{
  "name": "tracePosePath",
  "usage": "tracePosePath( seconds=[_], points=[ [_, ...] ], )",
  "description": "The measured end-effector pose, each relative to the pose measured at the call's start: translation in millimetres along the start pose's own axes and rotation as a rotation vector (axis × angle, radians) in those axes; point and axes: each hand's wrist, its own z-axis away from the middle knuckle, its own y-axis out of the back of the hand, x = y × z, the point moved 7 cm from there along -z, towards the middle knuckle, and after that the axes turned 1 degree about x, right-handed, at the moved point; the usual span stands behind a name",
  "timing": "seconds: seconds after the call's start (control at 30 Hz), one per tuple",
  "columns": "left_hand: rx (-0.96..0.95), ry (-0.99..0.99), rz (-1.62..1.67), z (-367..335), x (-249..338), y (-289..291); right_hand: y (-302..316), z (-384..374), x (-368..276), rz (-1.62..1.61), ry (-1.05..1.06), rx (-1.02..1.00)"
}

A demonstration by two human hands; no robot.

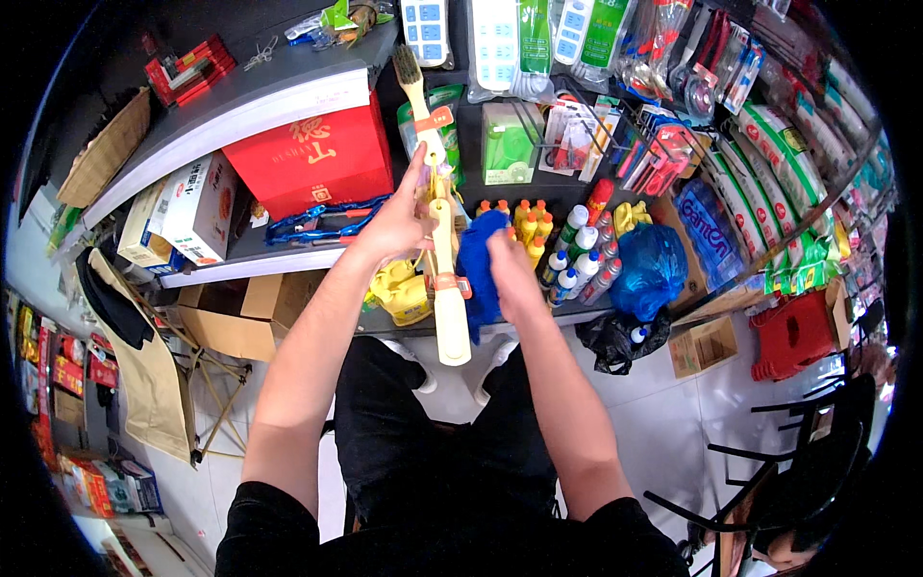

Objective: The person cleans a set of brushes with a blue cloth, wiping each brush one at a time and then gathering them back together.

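Held upright in front of me are cream-handled brushes (448, 322) with orange labels, at least two together. One brush head with dark bristles (408, 67) points away at the top, and a broad handle end points toward me. My left hand (396, 219) is closed around them near the middle. A bunched blue cloth (475, 274) hangs just right of the handles, gripped by my right hand (511, 274). Whether the cloth touches the handles I cannot tell.
Behind my hands a shelf holds a red box (308, 159), yellow-capped bottles (532, 226), spray cans (582, 245) and a blue plastic bag (649, 269). Packaged power strips (495, 48) hang above. A cardboard box (260, 308) and folding chair (144, 365) stand left; a red stool (793, 337) stands right.
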Motion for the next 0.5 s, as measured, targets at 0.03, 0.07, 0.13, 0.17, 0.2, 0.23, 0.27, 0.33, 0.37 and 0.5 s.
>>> tracePosePath(
  seconds=[0.03,0.07,0.13,0.17,0.2,0.23,0.27,0.33,0.37,0.5],
  points=[
    [0.012,0.001,-0.007,-0.4,-0.6,0.2,-10.6,-3.6,6.0,0.104,-0.030,-0.063],
    [-0.001,0.008,0.027,-0.8,-1.2,-1.1,-17.4,-2.4,12.8,0.203,-0.031,-0.082],
    [0.005,-0.058,-0.026,-5.8,-10.0,8.0,-38.2,8.1,16.0,0.218,-0.107,-0.245],
    [0.004,-0.122,-0.078,-7.5,-12.4,12.4,-48.1,13.2,17.6,0.219,-0.159,-0.355],
    [-0.007,-0.008,-0.068,-0.7,-7.6,8.3,-51.1,12.0,20.8,0.088,-0.158,-0.381],
    [-0.010,-0.009,-0.066,-1.4,-6.9,5.2,-49.0,9.8,23.1,0.089,-0.158,-0.378],
    [-0.016,0.000,-0.064,-2.3,-7.1,2.3,-47.7,8.1,24.4,0.024,-0.170,-0.380],
    [-0.012,0.007,-0.064,-4.2,-9.0,6.5,-52.1,4.7,24.1,-0.040,-0.184,-0.423],
    [-0.007,-0.050,-0.076,-7.3,-8.7,9.6,-54.2,2.4,23.1,-0.039,-0.182,-0.425],
    [0.028,-0.001,-0.015,-2.6,1.9,13.5,-53.6,-2.2,11.3,-0.037,-0.106,-0.326]
  ],
)
